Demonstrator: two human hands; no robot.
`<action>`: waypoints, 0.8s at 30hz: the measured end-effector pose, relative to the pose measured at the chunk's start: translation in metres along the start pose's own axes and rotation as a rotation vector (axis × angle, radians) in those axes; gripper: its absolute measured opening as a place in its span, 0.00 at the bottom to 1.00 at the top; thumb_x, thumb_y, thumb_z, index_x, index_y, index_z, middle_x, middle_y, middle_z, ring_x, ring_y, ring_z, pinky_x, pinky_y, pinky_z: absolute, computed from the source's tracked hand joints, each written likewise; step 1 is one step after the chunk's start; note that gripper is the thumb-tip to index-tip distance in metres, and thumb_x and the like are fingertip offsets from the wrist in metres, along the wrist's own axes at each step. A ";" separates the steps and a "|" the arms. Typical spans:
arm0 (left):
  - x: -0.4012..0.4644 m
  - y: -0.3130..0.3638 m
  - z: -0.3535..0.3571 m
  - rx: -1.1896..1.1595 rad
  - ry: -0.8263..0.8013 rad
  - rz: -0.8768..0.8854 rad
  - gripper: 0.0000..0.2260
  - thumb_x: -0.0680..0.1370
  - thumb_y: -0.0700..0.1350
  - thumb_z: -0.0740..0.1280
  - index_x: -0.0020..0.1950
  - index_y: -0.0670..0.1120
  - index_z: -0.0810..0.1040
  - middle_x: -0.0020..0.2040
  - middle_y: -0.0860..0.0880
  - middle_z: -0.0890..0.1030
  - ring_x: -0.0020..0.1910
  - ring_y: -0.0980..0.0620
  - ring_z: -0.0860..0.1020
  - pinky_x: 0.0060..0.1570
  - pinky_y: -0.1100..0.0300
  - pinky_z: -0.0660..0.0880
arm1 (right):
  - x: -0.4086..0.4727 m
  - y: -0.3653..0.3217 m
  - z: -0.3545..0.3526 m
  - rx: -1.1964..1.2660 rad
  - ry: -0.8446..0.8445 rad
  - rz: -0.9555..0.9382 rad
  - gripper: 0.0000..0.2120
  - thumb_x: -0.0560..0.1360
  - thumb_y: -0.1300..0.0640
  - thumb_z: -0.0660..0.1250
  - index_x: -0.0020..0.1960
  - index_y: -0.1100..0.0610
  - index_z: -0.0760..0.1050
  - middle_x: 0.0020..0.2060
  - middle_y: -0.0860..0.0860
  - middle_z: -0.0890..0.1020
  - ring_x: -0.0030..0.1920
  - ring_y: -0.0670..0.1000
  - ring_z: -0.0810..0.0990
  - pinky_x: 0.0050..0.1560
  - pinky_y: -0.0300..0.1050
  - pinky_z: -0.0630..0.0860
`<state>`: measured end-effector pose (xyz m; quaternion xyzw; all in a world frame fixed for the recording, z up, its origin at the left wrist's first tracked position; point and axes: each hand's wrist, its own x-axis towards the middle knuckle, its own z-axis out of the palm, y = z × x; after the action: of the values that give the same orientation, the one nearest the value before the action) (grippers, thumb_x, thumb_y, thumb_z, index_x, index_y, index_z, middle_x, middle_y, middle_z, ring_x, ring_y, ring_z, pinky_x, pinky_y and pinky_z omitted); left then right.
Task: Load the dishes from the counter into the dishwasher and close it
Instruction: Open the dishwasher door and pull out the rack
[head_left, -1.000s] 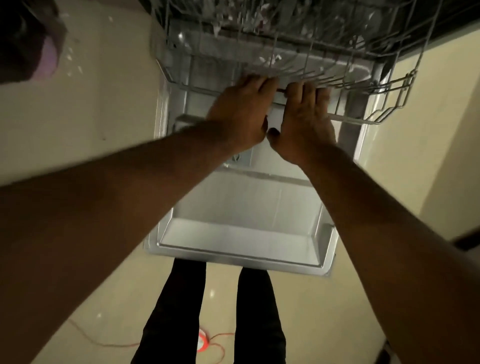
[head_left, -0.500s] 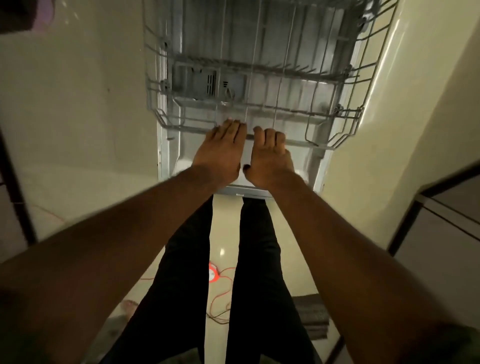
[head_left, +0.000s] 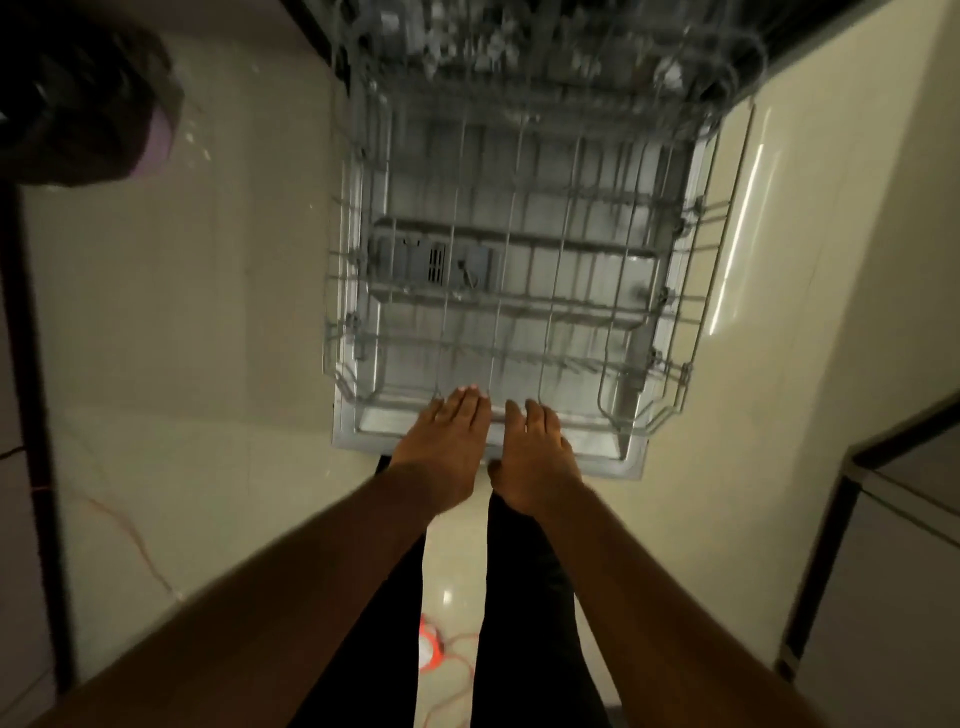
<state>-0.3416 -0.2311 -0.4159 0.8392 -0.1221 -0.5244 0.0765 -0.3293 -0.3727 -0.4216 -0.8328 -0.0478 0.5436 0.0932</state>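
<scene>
Rack (head_left: 519, 270) front rail under both flat-fingered hands — left hand (head_left: 441, 452), right hand (head_left: 537, 462) — grasping nothing.

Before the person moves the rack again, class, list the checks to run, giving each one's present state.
1. Left hand on the rack front edge: ok.
2. Right hand beside it on the same edge: ok.
3. Rack pulled out over the open door: ok.
4. Near part of rack free for dishes: ok.
5. Far end of rack holds items: cannot tell, blurred.
6. Orange cable clear of the feet: cannot tell.
</scene>
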 end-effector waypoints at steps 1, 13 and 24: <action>0.000 -0.003 -0.008 0.004 0.005 0.004 0.40 0.82 0.41 0.61 0.84 0.41 0.36 0.84 0.41 0.38 0.84 0.43 0.39 0.82 0.45 0.43 | -0.001 0.000 -0.008 -0.004 0.002 -0.004 0.43 0.80 0.49 0.67 0.84 0.55 0.44 0.83 0.59 0.47 0.83 0.61 0.45 0.80 0.59 0.54; 0.009 -0.042 -0.283 0.154 1.046 0.059 0.46 0.76 0.43 0.68 0.85 0.41 0.40 0.83 0.37 0.34 0.83 0.38 0.35 0.81 0.40 0.45 | 0.004 -0.056 -0.272 -0.261 0.862 -0.221 0.45 0.78 0.51 0.67 0.85 0.56 0.43 0.83 0.61 0.43 0.83 0.62 0.43 0.80 0.58 0.46; 0.018 -0.073 -0.402 0.244 0.923 -0.090 0.52 0.72 0.53 0.77 0.84 0.42 0.48 0.79 0.38 0.62 0.79 0.36 0.61 0.80 0.41 0.53 | 0.036 -0.068 -0.382 -0.272 1.077 -0.133 0.51 0.74 0.51 0.75 0.84 0.61 0.46 0.82 0.62 0.54 0.83 0.63 0.49 0.81 0.62 0.54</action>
<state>0.0361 -0.1657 -0.2744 0.9917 -0.0997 -0.0817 0.0011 0.0355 -0.3395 -0.2902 -0.9925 -0.1157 0.0233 0.0302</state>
